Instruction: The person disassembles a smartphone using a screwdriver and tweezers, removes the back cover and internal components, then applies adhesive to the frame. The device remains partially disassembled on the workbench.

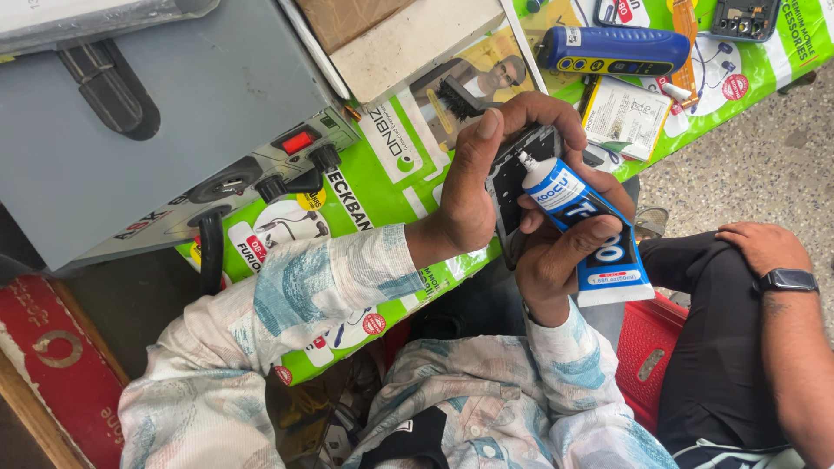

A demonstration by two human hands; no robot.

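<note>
left hand [473,195] clasped a dark phone frame [514,178] past the table's [382,195] near edge | right hand [556,256] gripped a blue glue tube [584,227] — nozzle touching the frame's edge | gluing under way — bead extent hidden

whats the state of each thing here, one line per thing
left hand: gripping the dark phone frame, held up on edge
right hand: squeezing the blue-and-white glue tube, nozzle at the frame
blue handheld tool: lying flat on the green printed mat
red rocker switch: position unclear
</note>
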